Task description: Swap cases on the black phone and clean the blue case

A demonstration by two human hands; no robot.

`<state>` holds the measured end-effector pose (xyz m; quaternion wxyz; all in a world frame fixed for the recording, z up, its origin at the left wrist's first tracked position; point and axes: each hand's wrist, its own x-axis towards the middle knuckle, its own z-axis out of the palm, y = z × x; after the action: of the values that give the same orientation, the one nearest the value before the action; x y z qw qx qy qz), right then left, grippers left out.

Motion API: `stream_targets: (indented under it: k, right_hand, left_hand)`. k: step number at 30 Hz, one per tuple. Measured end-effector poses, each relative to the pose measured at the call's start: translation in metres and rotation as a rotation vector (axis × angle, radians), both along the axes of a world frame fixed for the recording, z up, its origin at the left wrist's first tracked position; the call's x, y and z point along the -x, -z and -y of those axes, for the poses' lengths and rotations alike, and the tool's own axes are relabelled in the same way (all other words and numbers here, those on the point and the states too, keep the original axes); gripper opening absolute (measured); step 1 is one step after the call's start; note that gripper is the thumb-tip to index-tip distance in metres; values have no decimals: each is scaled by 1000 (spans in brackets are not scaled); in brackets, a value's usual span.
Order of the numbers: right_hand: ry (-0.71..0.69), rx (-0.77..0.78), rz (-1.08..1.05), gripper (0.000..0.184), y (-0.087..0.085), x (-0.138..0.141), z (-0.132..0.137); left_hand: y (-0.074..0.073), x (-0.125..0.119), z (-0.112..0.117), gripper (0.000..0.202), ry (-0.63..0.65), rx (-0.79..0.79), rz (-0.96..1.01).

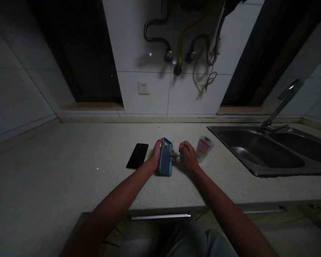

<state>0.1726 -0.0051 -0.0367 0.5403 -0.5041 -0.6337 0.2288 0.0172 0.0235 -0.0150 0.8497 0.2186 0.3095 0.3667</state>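
My left hand (157, 151) is wrapped round a blue phone case (165, 159), with its fingertips showing at the right edge. The case is held tilted over the counter, its camera cutout at the top. Just right of it, my right hand (187, 154) is closed; a pale bit shows beside the fingers, too blurred to name. Close behind that hand stands a translucent container with a pink and white label (204, 148), slightly smeared. A black smartphone (137, 156) lies flat on the counter to the left of my left hand.
The pale speckled counter (109, 189) runs along a tiled wall with a socket (143, 88), pipes and hoses (180, 43). A double steel sink (259, 150) with a tap (282, 103) is on the right. A drawer handle (160, 216) sits below the front edge.
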Motion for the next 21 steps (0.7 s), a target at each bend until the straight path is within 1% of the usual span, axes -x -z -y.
stream_targets:
  k: [2,3,7,11,13,15,18,21]
  right_hand:
    - [-13,34,-113,20,-1,2,1]
    - [-23,47,-184,19,-1,2,1]
    - [-77,122,-369,22,-2,5,0]
    - [-188,236,-492,30,0,9,-3]
    - [-250,281,-518,36,1,12,-3]
    - [-277,310,-507,42,2,14,-3]
    - [-293,335,-476,45,1,12,-4]
    - [-335,394,-419,45,1,10,-4]
  left_hand:
    - [0,-1,0,52,52,4,10]
    - [0,-2,1,48,45,1,7]
    - [3,-5,3,23,-53,-48,-44]
    - [7,-6,2,13,-88,-94,-2]
    - [9,-6,-1,8,-127,-95,34]
    - [11,-5,-3,9,-139,-74,65]
    - [12,-4,-4,14,-120,-58,102]
    - [14,-4,-3,14,-88,-44,118]
